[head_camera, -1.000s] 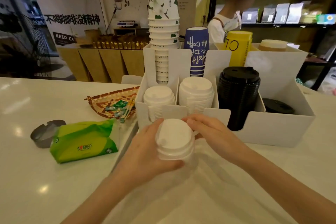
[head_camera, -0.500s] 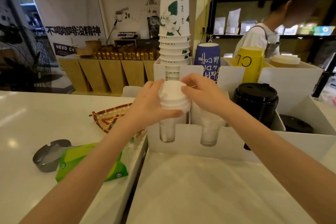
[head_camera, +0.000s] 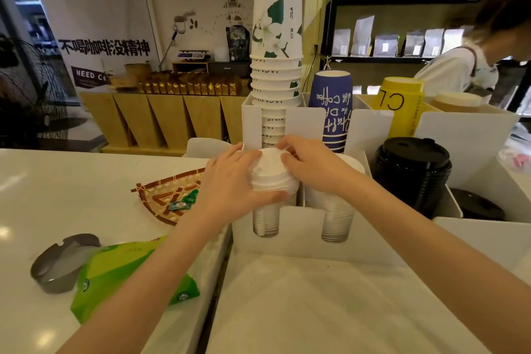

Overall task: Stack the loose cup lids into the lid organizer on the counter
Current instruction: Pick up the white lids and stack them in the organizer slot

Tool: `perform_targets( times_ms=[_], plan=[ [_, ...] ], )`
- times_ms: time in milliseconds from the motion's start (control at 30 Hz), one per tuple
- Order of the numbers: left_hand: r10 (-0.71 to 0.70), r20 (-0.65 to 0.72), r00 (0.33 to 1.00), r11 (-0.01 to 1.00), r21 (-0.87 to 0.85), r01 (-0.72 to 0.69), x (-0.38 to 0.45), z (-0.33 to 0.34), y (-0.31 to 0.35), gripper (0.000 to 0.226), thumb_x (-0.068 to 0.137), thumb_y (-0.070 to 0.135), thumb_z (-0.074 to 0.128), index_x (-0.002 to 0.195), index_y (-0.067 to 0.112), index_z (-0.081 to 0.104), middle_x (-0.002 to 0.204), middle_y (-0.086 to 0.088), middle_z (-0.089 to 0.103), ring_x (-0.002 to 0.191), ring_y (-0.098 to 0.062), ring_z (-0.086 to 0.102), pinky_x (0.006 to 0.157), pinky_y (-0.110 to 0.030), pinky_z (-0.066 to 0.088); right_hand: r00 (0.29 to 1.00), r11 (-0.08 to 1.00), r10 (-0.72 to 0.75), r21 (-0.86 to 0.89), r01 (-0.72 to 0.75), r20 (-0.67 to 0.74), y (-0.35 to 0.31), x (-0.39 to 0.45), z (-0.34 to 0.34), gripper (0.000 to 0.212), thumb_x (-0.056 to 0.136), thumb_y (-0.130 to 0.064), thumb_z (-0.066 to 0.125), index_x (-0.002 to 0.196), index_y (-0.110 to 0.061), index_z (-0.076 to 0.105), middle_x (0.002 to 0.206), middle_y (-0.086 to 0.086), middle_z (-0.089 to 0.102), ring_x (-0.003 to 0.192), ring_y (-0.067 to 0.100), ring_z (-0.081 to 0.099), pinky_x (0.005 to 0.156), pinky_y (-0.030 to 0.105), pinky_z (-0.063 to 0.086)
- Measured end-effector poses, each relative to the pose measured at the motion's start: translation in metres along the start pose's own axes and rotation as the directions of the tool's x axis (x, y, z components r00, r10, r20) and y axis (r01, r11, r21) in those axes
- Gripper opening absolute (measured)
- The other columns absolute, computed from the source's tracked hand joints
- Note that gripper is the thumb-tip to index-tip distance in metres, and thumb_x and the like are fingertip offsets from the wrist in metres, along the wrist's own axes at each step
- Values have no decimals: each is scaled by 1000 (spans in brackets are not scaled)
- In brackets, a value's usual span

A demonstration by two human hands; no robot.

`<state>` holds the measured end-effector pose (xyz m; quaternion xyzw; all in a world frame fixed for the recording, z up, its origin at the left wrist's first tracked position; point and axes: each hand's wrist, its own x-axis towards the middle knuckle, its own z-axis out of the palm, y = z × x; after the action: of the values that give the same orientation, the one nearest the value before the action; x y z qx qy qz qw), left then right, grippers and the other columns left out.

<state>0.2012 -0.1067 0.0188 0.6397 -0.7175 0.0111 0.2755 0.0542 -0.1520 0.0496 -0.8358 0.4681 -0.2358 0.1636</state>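
A small stack of white cup lids [head_camera: 271, 171] sits at the top of the left front slot of the white lid organizer [head_camera: 298, 238]. My left hand [head_camera: 230, 187] cups the stack from the left and below. My right hand [head_camera: 313, 167] rests on its right and far side, fingers touching the top lid. Under them a column of white lids [head_camera: 265, 220] shows through the slot cut-out. The neighbouring slot holds another white lid column [head_camera: 337, 221], its top hidden by my right hand.
A black lid stack [head_camera: 413, 172] fills the slot to the right, beside a single black lid [head_camera: 477, 207]. Paper cup stacks [head_camera: 275, 77] rise behind. On the counter lie a woven tray [head_camera: 169, 195], a green tissue pack [head_camera: 120, 273] and a grey ashtray [head_camera: 57, 261]. A person stands at the back right.
Both hands carried the white lid stack from over the counter up and forward to the left slot, then lowered it onto the column there.
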Motion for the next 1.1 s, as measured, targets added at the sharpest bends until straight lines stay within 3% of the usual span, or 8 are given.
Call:
perform_targets(
  times_ms=[100,267,600,767,933,1100],
  plan=[
    [17,-15,1000,1000,25,-17,1,5,-3,86,59,71,57,129,25,39,142,4,42,137,-15,22,110,-40,19,1000,998,-12,-66,13,7,1,0,2,35,92,-19,36,125,-13,45,124,14,57,110,29,52,93,39,43],
    [45,-58,997,996,78,-41,0,11,-1,84,59,74,54,127,26,41,139,6,45,137,-14,24,107,-40,23,999,951,-35,-306,35,6,2,0,5,37,92,-18,34,126,-14,45,130,16,51,123,31,41,103,47,34],
    [38,-30,999,979,200,-31,-7,20,-5,93,68,78,33,140,22,16,154,2,19,142,-14,9,114,-41,8,996,883,-87,-465,68,-18,-5,1,6,36,91,-18,36,124,-17,50,126,11,55,119,29,44,99,44,37],
    [14,-25,1000,982,189,-9,-5,23,-5,88,70,76,33,139,23,20,154,2,19,142,-14,8,114,-45,4,991,858,-122,-508,76,-58,-5,-1,11,32,91,-20,36,118,-13,52,123,9,56,114,26,46,95,41,36],
    [-17,-145,989,989,140,38,-10,29,-2,89,64,80,30,133,24,33,147,2,35,139,-18,21,113,-46,12,991,820,-123,-567,77,-44,-6,0,15,31,91,-21,38,119,-13,51,123,8,55,115,26,46,94,40,34],
    [-20,-110,994,995,97,30,-11,31,-3,93,65,79,36,137,22,25,154,0,18,142,-18,7,114,-42,9,988,791,-152,-604,100,-35,-7,1,17,31,88,-18,46,118,-14,51,122,7,57,114,26,48,93,39,34]
  ],
)
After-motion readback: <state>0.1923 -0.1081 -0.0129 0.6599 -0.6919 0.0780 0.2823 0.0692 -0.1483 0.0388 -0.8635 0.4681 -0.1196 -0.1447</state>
